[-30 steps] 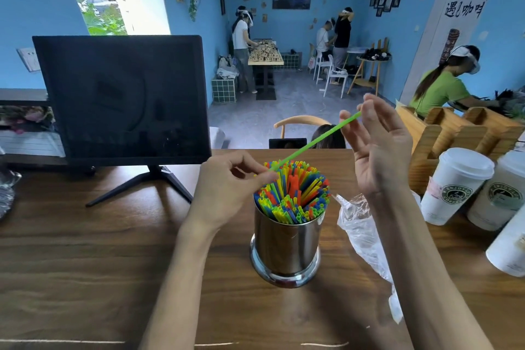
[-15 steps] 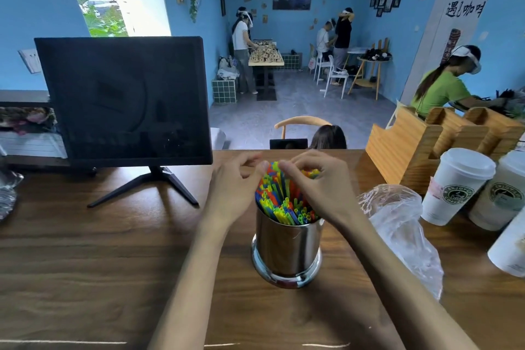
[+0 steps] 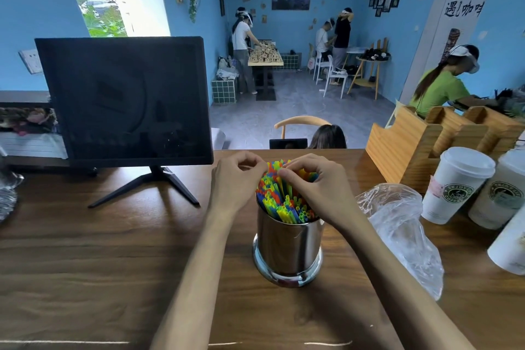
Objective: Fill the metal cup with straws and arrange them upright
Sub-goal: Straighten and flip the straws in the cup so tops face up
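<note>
A shiny metal cup (image 3: 287,250) stands upright on the wooden desk (image 3: 85,264), packed with colourful straws (image 3: 284,202) that stand nearly vertical. The left hand (image 3: 235,182) is beside the bundle with its grip curled, pinching the straw tops. The right hand (image 3: 318,187) covers the straws, its fingers closed on them. Further right lies a clear plastic bag (image 3: 403,236).

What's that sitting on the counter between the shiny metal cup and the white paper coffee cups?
In the head view, a crumpled clear plastic bag lies on the wooden counter between the metal cup and the paper coffee cups.
</note>
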Demonstrator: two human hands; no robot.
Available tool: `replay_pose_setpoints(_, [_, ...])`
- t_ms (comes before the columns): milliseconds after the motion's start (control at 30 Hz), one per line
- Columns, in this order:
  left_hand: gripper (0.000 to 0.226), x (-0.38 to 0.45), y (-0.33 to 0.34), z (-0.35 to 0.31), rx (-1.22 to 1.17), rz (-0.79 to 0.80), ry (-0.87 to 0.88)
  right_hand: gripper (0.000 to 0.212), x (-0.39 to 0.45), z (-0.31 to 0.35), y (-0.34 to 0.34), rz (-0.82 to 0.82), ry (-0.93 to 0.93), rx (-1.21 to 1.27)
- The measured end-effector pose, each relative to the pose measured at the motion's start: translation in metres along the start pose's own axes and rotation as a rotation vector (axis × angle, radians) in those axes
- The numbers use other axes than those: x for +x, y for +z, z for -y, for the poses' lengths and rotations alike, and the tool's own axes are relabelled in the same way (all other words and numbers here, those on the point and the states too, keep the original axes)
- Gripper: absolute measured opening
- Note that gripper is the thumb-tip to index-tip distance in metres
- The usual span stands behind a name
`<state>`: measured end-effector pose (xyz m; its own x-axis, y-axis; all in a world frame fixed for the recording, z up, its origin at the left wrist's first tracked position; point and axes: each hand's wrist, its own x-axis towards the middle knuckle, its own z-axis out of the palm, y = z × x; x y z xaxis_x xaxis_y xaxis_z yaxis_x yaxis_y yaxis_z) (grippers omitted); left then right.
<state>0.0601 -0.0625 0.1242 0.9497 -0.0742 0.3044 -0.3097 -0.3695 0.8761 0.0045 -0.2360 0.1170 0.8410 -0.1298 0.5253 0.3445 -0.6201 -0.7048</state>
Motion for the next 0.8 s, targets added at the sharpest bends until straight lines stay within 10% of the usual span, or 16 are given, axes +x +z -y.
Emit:
replay_pose_setpoints(400, [0.004,-0.015,-0.015,-0.048,-0.284,-0.113,0.336,0.04,0.008,0.012,-0.002,0.142,0.028,-0.09])
replay_pose_setpoints(800, [0.01,-0.042,-0.055,-0.101,-0.562,-0.298,0.643,0.009,0.004,0.021,-0.009,0.127,-0.106,0.046])
